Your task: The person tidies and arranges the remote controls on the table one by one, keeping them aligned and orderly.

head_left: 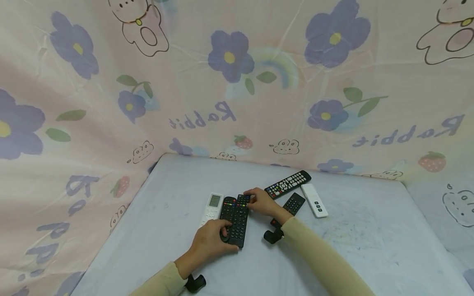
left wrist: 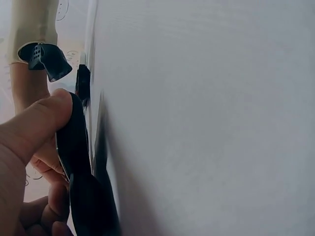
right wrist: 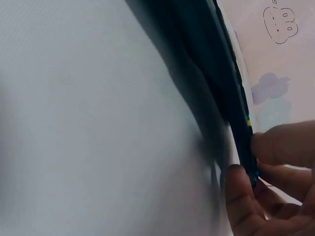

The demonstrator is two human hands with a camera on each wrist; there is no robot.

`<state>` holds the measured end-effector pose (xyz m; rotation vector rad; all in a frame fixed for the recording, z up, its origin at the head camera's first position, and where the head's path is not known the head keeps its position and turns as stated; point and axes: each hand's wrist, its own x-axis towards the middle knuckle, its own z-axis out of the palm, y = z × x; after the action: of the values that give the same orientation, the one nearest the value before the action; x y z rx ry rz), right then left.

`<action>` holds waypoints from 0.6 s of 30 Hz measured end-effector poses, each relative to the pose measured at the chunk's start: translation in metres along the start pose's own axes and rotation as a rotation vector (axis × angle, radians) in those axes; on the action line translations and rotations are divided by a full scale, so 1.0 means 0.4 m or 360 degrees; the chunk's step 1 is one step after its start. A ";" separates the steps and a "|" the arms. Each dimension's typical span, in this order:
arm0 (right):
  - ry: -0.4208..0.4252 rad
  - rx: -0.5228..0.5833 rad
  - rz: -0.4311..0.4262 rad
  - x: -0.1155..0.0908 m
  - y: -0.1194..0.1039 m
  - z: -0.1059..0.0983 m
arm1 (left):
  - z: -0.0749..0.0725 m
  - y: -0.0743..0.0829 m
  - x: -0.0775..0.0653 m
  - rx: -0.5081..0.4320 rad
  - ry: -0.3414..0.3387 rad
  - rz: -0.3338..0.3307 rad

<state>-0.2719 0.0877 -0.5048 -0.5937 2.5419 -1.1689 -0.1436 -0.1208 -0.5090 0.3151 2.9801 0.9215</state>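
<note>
Two black remote controls lie side by side in the head view, a long rectangular one (head_left: 240,224) on the right and a round-ended one (head_left: 227,211) on its left. My right hand (head_left: 262,201) pinches the far end of the rectangular remote between thumb and fingers; the right wrist view shows that grip on its edge (right wrist: 241,132). At the near end, my left hand (head_left: 210,239) has its thumb on the rectangular remote's end and its fingers curled over the round-ended one. Against their left side lies a white remote with a screen (head_left: 212,207), its lower part hidden by the left hand.
Farther right are a black remote with white buttons (head_left: 289,184), a smaller black remote (head_left: 294,202) partly behind my right wrist, and a slim white remote (head_left: 314,200). All lie on a white-covered table (head_left: 355,242), with printed cloth (head_left: 266,107) hanging at the back and sides.
</note>
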 end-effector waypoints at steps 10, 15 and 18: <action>-0.0006 0.0030 -0.0001 -0.004 -0.005 0.003 | -0.002 0.007 0.007 0.0072 0.0035 0.0069; 0.0006 0.0018 0.0030 -0.004 0.000 0.004 | -0.003 0.009 0.008 0.0052 -0.0073 0.0053; 0.0007 0.0040 0.0020 -0.007 0.000 0.003 | -0.004 0.008 0.008 0.0059 -0.0103 0.0055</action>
<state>-0.2690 0.0883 -0.5054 -0.5692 2.5270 -1.1979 -0.1463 -0.1184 -0.5057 0.3908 2.9445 0.8431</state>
